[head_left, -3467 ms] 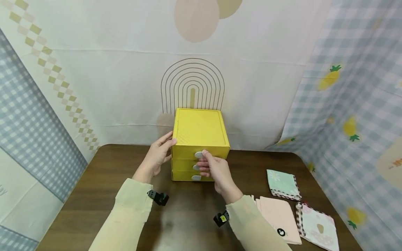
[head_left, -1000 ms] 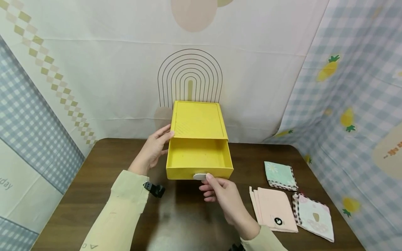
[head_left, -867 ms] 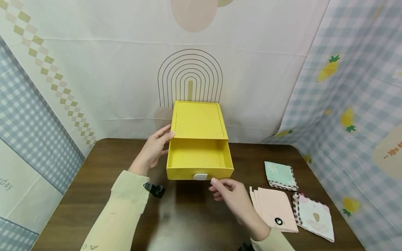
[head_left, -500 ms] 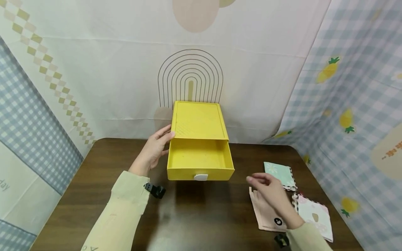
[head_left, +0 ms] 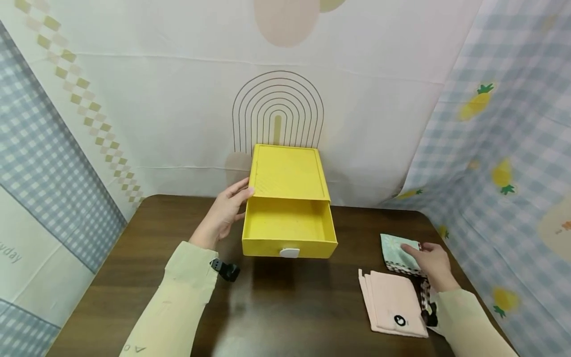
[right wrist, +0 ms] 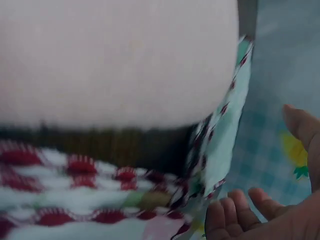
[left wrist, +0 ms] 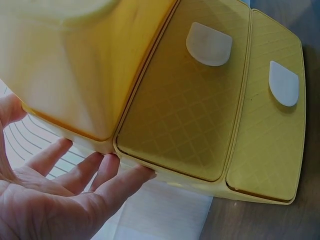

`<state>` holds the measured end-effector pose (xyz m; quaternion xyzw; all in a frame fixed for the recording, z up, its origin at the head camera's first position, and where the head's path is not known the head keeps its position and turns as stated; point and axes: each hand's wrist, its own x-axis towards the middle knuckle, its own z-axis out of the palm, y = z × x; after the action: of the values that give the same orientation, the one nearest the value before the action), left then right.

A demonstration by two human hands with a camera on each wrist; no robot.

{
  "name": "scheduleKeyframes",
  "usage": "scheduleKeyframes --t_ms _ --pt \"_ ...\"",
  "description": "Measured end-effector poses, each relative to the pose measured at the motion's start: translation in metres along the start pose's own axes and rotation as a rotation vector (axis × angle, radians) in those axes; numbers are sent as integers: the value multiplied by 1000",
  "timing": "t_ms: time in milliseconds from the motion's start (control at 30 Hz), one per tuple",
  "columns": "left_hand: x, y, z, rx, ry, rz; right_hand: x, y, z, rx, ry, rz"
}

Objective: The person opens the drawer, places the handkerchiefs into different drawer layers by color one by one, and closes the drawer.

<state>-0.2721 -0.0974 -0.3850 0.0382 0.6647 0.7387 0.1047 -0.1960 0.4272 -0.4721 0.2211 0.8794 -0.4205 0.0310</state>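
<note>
A yellow drawer unit [head_left: 290,171] stands at the back of the table, its top drawer [head_left: 290,249] pulled out, with nothing seen inside. My left hand [head_left: 223,210] rests against the unit's left side, fingers extended along the wall and thumb near the top front corner. In the left wrist view, two lower drawers [left wrist: 180,105] are closed, each with a white tab. Over a folded mint-green handkerchief [head_left: 392,245] at the right is my right hand [head_left: 432,263], thumb and fingers spread. The right wrist view shows the green handkerchief [right wrist: 232,125] beyond those loose fingers.
A folded pink towel [head_left: 394,300] lies in front of the green handkerchief. Beside it, a white handkerchief with checked trim [head_left: 426,292] is mostly hidden under my right sleeve. A patterned cloth backdrop [head_left: 187,114] rises behind the wooden table [head_left: 285,317].
The top drawer was pulled out by its white tab. My right hand then let go of the tab and moved right to the green handkerchief. The left hand has stayed at the unit's side.
</note>
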Motion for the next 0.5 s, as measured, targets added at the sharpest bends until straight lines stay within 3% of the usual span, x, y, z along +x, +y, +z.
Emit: scheduleKeyframes --t_ms 200,500 --pt "0 -2 1 3 3 6 11 12 -1 6 12 87" --pt "-2 0 1 -3 5 8 25 18 5 -83 47 131"
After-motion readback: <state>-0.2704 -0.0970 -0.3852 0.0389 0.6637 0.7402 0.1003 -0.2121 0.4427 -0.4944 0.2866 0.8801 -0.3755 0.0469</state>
